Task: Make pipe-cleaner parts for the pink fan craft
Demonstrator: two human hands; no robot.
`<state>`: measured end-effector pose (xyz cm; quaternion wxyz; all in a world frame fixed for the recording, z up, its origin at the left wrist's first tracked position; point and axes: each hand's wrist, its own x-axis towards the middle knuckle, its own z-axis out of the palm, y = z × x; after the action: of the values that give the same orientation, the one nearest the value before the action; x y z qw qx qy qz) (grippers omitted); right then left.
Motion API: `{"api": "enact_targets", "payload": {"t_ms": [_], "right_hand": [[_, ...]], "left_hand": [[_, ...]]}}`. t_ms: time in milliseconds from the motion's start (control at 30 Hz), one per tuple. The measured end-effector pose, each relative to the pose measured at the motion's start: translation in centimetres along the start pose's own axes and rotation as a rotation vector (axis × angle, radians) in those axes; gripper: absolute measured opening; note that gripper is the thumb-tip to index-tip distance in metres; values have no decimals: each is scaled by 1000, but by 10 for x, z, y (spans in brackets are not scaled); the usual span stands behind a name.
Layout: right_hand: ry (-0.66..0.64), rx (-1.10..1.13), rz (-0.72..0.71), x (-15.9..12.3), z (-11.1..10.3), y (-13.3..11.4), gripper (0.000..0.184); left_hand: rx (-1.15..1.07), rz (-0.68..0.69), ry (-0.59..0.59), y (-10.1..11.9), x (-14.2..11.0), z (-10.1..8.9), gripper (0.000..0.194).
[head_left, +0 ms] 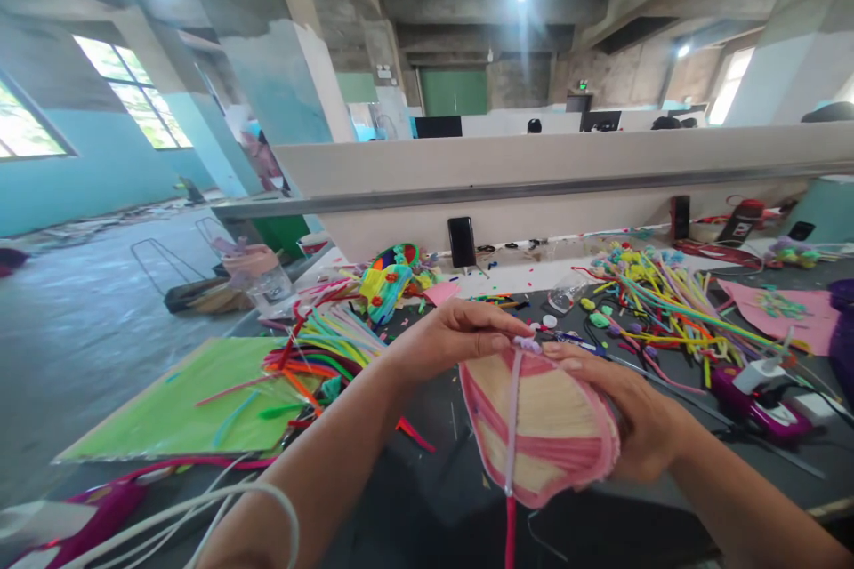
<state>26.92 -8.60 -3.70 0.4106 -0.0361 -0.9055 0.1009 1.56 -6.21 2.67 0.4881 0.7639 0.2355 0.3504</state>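
Above the dark tabletop is a pink and cream striped craft piece [547, 427], rounded and apparently built from pipe cleaners, with a wavy pink edge. A pale lilac strip [513, 422] runs down its face to a red stem [511, 529] below. At the top edge sits a small lilac twisted pipe cleaner [527, 344]. My left hand [460, 338] pinches this lilac bit between thumb and fingers. From the right side, my right hand [631, 413] grips the craft piece, its fingertips reaching the top edge beside the lilac bit; its thumb is hidden behind the piece.
Loose pipe cleaners lie in piles at left [334, 342] and right [667, 293]. A green sheet [193, 400] is at left, a pink sheet [777, 316] at right. A phone [461, 242] leans on the partition. Purple glue guns or power strips [761, 404] and white cables [267, 489] flank my arms.
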Motion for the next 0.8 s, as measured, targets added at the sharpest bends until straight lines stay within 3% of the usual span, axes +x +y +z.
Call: {"api": "enact_targets", "payload": {"t_ms": [100, 300, 467, 600, 667, 733, 800], "right_hand": [[-10, 24, 38, 3, 0, 4, 94], [7, 167, 209, 6, 3, 16, 101], [106, 452, 388, 14, 12, 29, 101], [88, 710, 468, 26, 2, 42, 101], [168, 694, 503, 35, -7, 48, 86], [340, 556, 543, 47, -13, 54, 63], [418, 391, 586, 61, -12, 60, 53]], "left_hand": [[72, -29, 1, 2, 1, 1, 22], [96, -85, 179, -2, 6, 2, 23], [163, -31, 342, 1, 10, -11, 28], [275, -16, 495, 4, 12, -25, 34], [372, 24, 571, 3, 13, -28, 33], [454, 54, 612, -1, 15, -27, 29], [495, 69, 624, -5, 17, -24, 27]]}}
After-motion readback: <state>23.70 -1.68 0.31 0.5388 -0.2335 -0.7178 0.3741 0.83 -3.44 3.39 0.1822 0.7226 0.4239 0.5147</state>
